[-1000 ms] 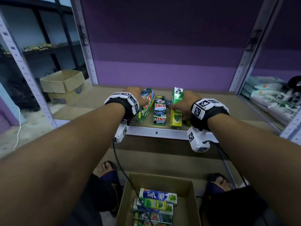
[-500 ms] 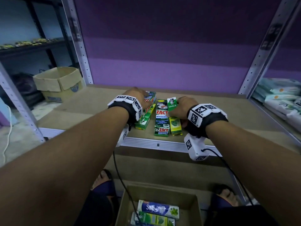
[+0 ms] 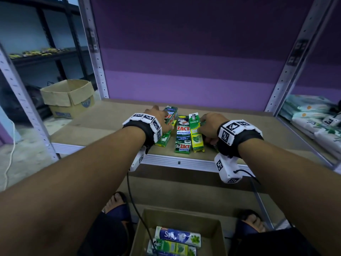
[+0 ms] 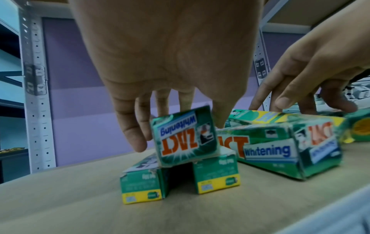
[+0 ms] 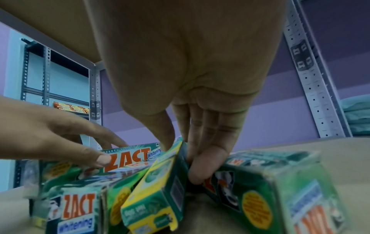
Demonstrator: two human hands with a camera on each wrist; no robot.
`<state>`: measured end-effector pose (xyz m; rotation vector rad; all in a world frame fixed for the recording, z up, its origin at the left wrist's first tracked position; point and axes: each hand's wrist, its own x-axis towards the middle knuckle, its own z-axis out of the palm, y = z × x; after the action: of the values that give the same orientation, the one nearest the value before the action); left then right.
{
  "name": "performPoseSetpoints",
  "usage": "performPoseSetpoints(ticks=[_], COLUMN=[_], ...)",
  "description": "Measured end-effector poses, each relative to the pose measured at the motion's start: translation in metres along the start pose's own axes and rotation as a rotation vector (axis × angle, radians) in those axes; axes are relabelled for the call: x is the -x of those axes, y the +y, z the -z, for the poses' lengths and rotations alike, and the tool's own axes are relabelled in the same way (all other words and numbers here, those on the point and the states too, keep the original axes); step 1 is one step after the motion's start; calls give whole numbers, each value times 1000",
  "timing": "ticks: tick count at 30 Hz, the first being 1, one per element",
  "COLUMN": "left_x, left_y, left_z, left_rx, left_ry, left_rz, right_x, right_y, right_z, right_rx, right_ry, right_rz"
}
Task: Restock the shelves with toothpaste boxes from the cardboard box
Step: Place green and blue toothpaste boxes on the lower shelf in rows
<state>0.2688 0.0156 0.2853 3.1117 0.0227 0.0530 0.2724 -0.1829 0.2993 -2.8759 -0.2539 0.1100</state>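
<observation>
Head view shows my left hand (image 3: 160,117) gripping the ZACT box (image 3: 170,115) left of the shelf's (image 3: 103,124) centre box (image 3: 183,137), my right hand (image 3: 212,124) pinching the Darlie box (image 3: 196,134) right of it, long axes running front-to-back.

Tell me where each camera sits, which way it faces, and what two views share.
Head: worn on the head, facing forward and down at the shelf; shows both forearms, left hand, right hand, feet, cardboard box.
Left wrist: under the left wrist, looking along the fingers gripping a tilted Zact box; right hand at right.
Right wrist: under the right wrist, looking along the fingers pinching the Darlie box; left hand at left.
Shared: each wrist view shows the other hand.
</observation>
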Motion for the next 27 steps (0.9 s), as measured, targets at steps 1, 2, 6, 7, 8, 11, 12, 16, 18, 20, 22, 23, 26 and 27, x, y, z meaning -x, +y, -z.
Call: performPoseSetpoints(ticks=[1, 2, 6, 7, 8, 11, 12, 16, 18, 20, 22, 23, 26, 27], left_x=[6, 13, 41, 49, 56, 77, 85, 110, 118, 126, 132, 134, 140, 142], left_y=[1, 2, 7, 8, 9, 12, 14, 19, 21, 23, 23, 23, 22, 22], left_z=[2, 3, 13, 17, 20, 30, 32, 37, 38, 37, 36, 35, 30, 26], left_rx=[-18, -28, -74, -87, -98, -124, -122, -74, -62, -48, -32, -26, 1, 11], left_ry=[-5, -7, -17, -16, -17, -5, 7, 11, -8, -32, -77, -103, -168, -183], left_rz=[-4, -9, -47, -60, -76, -133, -154, -226, -253, -279, -291, -295, -304, -305], right_x=[7, 13, 42, 49, 57, 77, 84, 109, 119, 128, 134, 136, 139, 139], right_y=[0, 0, -3, -4, -4, -2, 0, 1, 0, 1, 2, 3, 7, 9], right_z=[2, 4, 17, 20, 23, 30, 31, 34, 33, 31, 26, 23, 12, 7], right_rx=[-5, -17, 63, 77, 74, 24, 16, -2, 5, -4, 12, 21, 17, 17], right_ry=[-10, -21, -50, -35, -23, -11, -12, -43, -80, -114, -146, -163, -205, -217], right_rz=[7, 14, 42, 50, 62, 80, 83, 110, 128, 140, 138, 133, 131, 127])
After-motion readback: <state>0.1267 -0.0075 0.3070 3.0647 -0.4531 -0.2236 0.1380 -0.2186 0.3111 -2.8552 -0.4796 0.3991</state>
